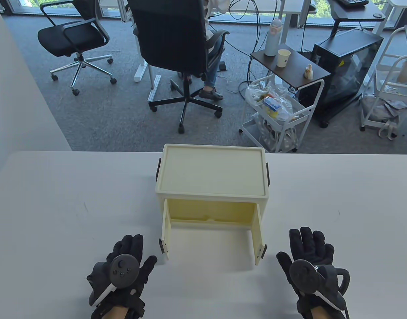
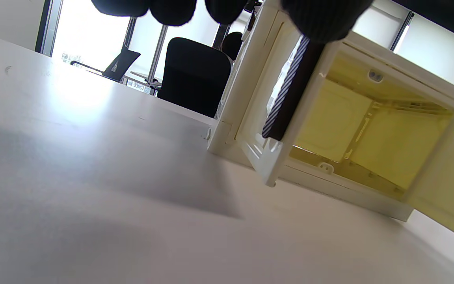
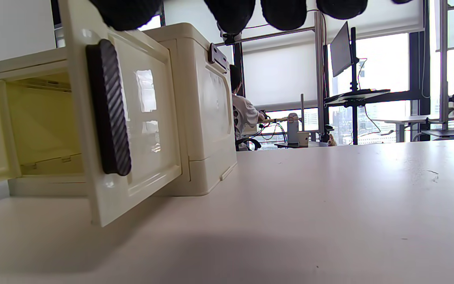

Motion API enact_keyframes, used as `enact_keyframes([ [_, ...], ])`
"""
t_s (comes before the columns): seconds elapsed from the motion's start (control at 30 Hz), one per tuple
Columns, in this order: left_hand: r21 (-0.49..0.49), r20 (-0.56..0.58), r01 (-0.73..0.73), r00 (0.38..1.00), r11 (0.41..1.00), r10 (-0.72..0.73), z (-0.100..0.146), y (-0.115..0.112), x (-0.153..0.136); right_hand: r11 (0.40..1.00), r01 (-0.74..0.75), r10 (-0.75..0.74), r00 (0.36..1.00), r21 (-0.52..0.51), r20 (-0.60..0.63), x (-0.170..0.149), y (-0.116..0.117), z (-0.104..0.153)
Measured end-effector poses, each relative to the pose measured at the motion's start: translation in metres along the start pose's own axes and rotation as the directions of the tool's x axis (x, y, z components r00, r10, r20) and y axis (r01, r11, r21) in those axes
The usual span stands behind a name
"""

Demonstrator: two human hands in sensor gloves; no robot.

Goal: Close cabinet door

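Observation:
A cream plastic cabinet (image 1: 211,171) stands mid-table with both front doors swung open toward me. The left door (image 1: 165,232) and the right door (image 1: 258,236) each carry a dark ribbed handle on the outer face. The inside looks empty. My left hand (image 1: 130,259) lies flat on the table, fingers spread, just left of the left door and apart from it. My right hand (image 1: 308,249) lies flat, fingers spread, right of the right door. The left wrist view shows the left door (image 2: 264,130) edge-on. The right wrist view shows the right door (image 3: 132,130) and its handle (image 3: 108,106).
The white table (image 1: 57,206) ends just behind the cabinet. Beyond it are office chairs (image 1: 177,43), a white cart (image 1: 283,109) and a computer case (image 1: 346,66) on the floor. A grey partition (image 1: 14,83) stands at the far left.

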State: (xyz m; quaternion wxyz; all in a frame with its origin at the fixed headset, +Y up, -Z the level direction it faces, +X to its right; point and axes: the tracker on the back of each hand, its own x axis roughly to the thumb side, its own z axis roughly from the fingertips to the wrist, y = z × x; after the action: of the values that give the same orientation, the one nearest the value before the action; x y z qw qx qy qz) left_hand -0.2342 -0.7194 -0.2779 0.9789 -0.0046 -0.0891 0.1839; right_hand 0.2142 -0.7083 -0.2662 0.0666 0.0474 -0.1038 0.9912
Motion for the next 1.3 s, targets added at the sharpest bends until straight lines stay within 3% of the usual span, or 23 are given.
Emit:
enact_keyframes([
  [0.8, -0.029, 0.008, -0.047, 0.999, 0.998, 0.048, -0.029, -0.011, 0.008, 0.999, 0.043, -0.043, 0.999, -0.006, 0.0, -0.006, -0.003, -0.002],
  [1.3, -0.066, 0.029, 0.029, 0.999, 0.997, -0.027, -0.047, -0.014, 0.037, 0.998, 0.065, -0.065, 0.998, 0.001, -0.021, -0.01, -0.004, -0.003],
])
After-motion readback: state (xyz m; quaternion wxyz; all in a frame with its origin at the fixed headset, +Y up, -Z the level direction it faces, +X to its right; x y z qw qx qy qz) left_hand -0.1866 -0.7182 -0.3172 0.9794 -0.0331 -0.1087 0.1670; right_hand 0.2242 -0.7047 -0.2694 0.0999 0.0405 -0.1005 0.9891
